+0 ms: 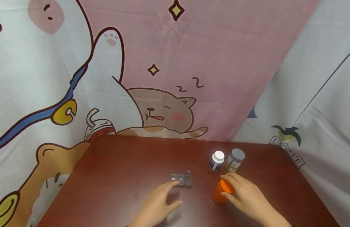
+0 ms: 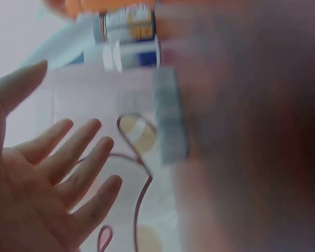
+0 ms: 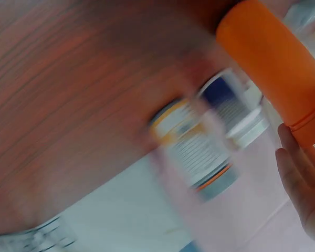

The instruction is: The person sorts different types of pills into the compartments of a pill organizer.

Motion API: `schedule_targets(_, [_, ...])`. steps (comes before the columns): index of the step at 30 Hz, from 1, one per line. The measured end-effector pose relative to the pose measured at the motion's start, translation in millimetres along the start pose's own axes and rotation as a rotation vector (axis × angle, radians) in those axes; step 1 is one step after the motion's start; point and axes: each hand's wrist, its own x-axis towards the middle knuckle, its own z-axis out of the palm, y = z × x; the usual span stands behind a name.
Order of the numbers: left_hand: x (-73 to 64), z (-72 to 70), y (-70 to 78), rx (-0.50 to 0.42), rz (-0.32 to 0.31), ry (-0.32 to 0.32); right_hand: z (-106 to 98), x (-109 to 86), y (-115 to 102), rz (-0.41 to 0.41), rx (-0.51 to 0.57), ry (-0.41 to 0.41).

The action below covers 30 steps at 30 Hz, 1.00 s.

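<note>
My right hand [image 1: 246, 194] has its thumb and fingers around the top of an orange bottle [image 1: 218, 194], at its orange cap. In the right wrist view the bottle [image 3: 275, 60] looks smooth and unlabelled, with fingers [image 3: 296, 170] at its cap end. My left hand [image 1: 159, 200] is spread with the thumb apart and holds nothing. Just beyond its fingertips sits a small grey translucent pill organizer [image 1: 180, 180], marked "Mon." and "Fri." on two lids; its right-hand part stands up higher. The organizer [image 2: 170, 115] also shows as a row of compartments in the left wrist view.
Behind the orange bottle stand a white-capped bottle [image 1: 216, 160] with a dark blue label and a grey-lidded jar [image 1: 234, 160] with a white and yellow label. They are on a dark reddish-brown table [image 1: 121, 170]. A printed cartoon cloth [image 1: 220, 63] hangs behind the table.
</note>
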Motion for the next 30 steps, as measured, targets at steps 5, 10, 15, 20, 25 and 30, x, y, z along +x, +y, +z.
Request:
schedule_targets(5, [-3.8, 13.7, 2.8, -0.129, -0.024, -0.097, 6.6, 9.1, -38.4, -0.117, 0.051, 0.0])
schedule_targets(10, [-5.0, 22.0, 0.4, -0.299, -0.075, -0.174, 12.9, 17.7, -69.0, -0.199, 0.091, -0.033])
schedule_targets(15, [-7.9, 26.4, -1.9, -0.388, -0.083, -0.21, 22.4, 25.1, -88.0, -0.318, 0.112, 0.024])
schedule_targets(20, [-11.8, 29.7, -4.2, -0.441, -0.113, -0.223, 29.8, 29.4, -96.4, -0.376, 0.123, 0.047])
schedule_targets(25, [-10.8, 29.0, -5.5, -0.349, -0.098, -0.199, 35.4, 31.1, -101.6, -0.31, 0.168, 0.047])
schedule_targets(30, [-10.3, 27.2, -3.1, -0.312, -0.109, -0.201, 41.9, 25.4, -106.8, -0.149, 0.301, 0.005])
